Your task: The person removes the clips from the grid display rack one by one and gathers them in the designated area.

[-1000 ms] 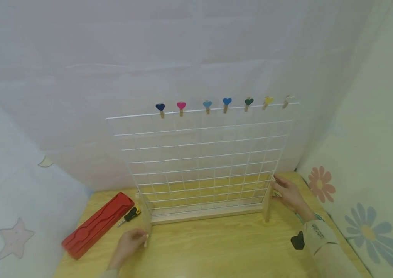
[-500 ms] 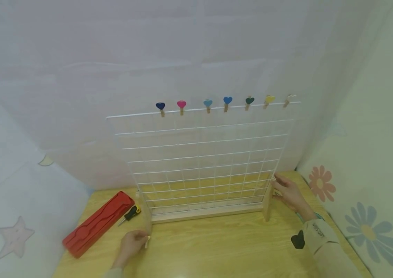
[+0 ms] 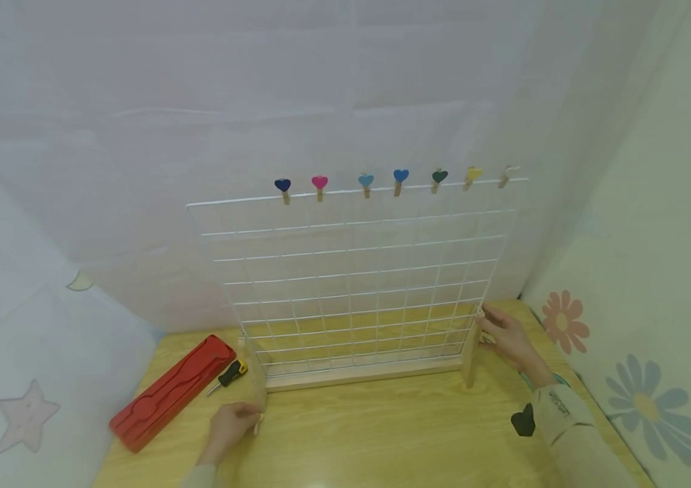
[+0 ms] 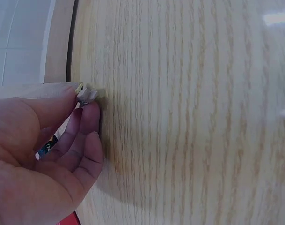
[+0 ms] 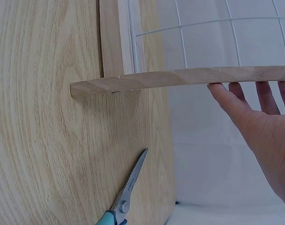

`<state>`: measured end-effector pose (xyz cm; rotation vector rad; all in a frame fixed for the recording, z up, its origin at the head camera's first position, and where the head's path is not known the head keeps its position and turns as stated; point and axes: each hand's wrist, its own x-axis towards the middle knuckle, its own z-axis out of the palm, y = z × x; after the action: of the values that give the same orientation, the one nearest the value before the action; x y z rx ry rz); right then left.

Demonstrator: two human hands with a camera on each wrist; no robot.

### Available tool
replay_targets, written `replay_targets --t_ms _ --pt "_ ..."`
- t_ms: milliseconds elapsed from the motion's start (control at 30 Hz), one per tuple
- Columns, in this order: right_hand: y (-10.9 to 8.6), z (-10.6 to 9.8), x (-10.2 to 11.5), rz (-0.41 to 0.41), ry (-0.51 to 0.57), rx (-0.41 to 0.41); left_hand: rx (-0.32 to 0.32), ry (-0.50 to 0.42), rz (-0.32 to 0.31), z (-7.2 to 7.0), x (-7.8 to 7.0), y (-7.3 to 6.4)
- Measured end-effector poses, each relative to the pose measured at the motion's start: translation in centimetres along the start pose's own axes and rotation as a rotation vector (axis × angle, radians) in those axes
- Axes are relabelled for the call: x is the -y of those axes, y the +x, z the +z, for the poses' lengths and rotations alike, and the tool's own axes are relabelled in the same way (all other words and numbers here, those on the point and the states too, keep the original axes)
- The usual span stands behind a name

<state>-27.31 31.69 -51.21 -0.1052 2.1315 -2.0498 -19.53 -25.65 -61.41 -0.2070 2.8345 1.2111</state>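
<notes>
A white wire grid (image 3: 348,276) stands in a wooden base (image 3: 363,374). Along its top rail are several small clothespins with coloured hearts, such as the pink-heart clothespin (image 3: 319,186). My left hand (image 3: 233,427) pinches a small wooden clothespin (image 4: 86,95) between thumb and forefinger, at the front end of the left wooden side piece (image 3: 256,383); the fingers hide part of it. My right hand (image 3: 510,339) rests its fingertips against the outer face of the right wooden side piece (image 5: 179,77). The fingers look fairly straight in the right wrist view.
A red tray (image 3: 171,396) lies on the left of the wooden table (image 3: 382,440), with a screwdriver (image 3: 229,377) beside it. Scissors (image 5: 126,199) with teal handles lie right of the base. A black heart-shaped piece (image 3: 524,421) is near the right sleeve. Pale walls enclose the table.
My left hand has shifted slightly forward and to the right with the clothespin, closer to the left side piece. The right hand stays in place.
</notes>
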Motion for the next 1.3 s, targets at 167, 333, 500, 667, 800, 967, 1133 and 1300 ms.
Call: replay_targets --t_ms 167,333,500,667,800,967,1133,1300 --pt "0.0 0.1 -0.2 -0.002 0.015 0.004 -0.008 0.01 -0.014 -0.1 0.3 0.1" --pt "-0.1 0.1 -0.1 0.012 0.025 -0.004 -0.001 -0.026 -0.057 0.0 0.4 0.0" --pt "-0.1 0.1 0.0 0.013 0.013 -0.003 -0.002 -0.034 -0.058 0.1 0.4 0.1" --pt "-0.1 0.1 -0.1 0.006 0.012 0.004 -0.017 -0.042 -0.041 -0.2 0.2 -0.1" --pt "0.0 0.2 -0.4 0.007 0.016 0.003 -0.031 -0.056 -0.047 -0.7 0.2 -0.4" --pt "0.1 0.2 -0.3 0.003 0.002 0.003 -0.049 -0.036 -0.06 -2.3 0.0 -0.8" --pt "0.1 0.2 -0.2 0.001 -0.011 0.011 -0.071 -0.15 -0.113 -4.0 -0.7 -0.9" --pt "0.1 0.0 -0.4 -0.006 -0.013 0.004 -0.088 -0.454 -0.19 -5.2 -3.1 -0.6"
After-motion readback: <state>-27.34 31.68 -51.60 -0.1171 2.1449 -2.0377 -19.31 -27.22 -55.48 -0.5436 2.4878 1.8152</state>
